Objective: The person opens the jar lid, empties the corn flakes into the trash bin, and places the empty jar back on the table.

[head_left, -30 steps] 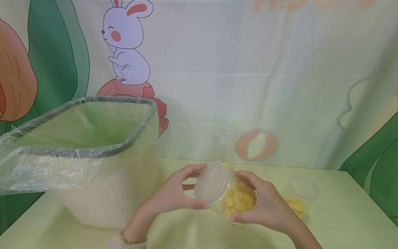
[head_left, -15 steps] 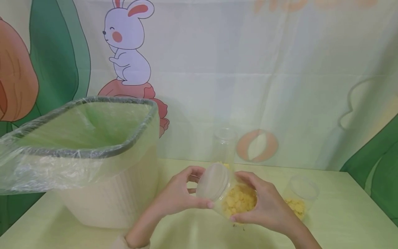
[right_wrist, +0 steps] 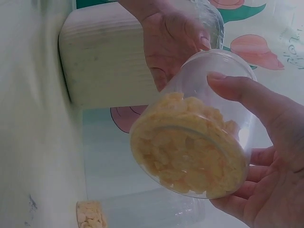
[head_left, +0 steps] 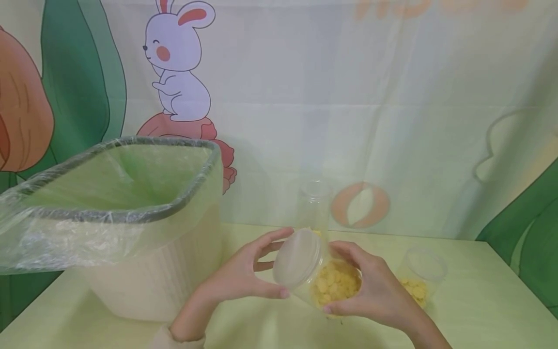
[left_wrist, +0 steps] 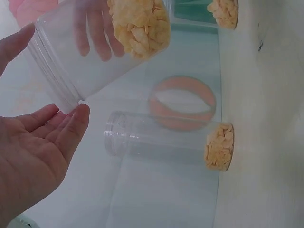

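Observation:
A clear plastic jar (head_left: 333, 286), partly filled with yellow flakes (right_wrist: 185, 156), is tilted above the table with its top toward the left. My right hand (head_left: 377, 286) grips the jar around its lower part, thumb on the near side and fingers on the far side. At the upper end, my left hand (head_left: 240, 271) spans the whitish lid (head_left: 298, 257), with thumb and fingertips at opposite sides of its rim. In the left wrist view, bent fingertips (left_wrist: 80, 111) meet the lid's edge. The lid sits on the jar.
A pale ribbed bin (head_left: 152, 276) with a grey rim and clear plastic liner stands at the left. Behind the hands is a tall clear jar (head_left: 314, 208) with some flakes; another jar (head_left: 422, 269) with flakes stands at the right. A printed cloth (head_left: 270, 97) hangs behind the table.
My left hand's thumb and fingers shifted right around the lid, then back left with the fingers spread wider. The right hand and the jar have stayed almost in place.

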The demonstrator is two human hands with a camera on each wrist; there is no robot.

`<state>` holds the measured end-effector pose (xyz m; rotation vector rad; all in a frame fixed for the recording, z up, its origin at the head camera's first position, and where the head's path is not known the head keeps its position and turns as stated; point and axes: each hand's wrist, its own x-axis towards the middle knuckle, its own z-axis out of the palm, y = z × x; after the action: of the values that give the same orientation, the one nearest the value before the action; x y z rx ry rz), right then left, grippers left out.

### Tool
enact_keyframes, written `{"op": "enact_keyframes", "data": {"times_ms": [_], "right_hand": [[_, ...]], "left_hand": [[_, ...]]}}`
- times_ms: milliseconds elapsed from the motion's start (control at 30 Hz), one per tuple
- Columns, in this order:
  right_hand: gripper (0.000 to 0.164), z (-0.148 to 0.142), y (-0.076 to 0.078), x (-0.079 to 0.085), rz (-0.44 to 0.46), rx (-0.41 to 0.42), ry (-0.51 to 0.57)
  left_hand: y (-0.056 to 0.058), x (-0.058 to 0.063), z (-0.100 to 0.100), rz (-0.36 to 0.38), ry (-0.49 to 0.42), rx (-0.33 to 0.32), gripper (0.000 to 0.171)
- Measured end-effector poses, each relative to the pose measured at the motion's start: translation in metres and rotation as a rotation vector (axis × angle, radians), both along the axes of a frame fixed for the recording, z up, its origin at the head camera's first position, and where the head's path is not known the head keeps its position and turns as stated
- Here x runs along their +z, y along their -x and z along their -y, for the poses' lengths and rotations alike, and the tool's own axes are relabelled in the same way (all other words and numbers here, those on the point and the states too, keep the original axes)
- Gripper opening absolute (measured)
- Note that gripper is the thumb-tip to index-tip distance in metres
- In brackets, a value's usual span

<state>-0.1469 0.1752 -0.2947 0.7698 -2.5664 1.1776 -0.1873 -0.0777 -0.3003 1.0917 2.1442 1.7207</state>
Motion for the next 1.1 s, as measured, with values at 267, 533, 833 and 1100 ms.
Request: {"op": "enact_keyframes", "data": {"times_ms": [267, 533, 833, 1100], "right_hand": [[0.079, 0.0007, -0.0008, 0.0012, 0.028, 0.015, 0.012], [0.079, 0.0008, -0.0010, 0.0017, 0.053, 0.015, 0.003], [0.078, -0.0002, -0.0001, 0.0014, 0.039, 0.021, 0.008], [0.078, -0.0004, 0.0006, 0.0016, 0.048, 0.018, 0.004]], "left_hand": [[0.0012, 0.0009, -0.0006, 0.000, 0.010, 0.013, 0.081], [0.0002, 0.0022, -0.0009, 0.012, 0.014, 0.037, 0.080], [0.0006, 0.0030, 0.0002, 0.007, 0.009, 0.048, 0.079], [0.0016, 0.0014, -0.0003, 0.009, 0.006, 0.052, 0.077]]}}
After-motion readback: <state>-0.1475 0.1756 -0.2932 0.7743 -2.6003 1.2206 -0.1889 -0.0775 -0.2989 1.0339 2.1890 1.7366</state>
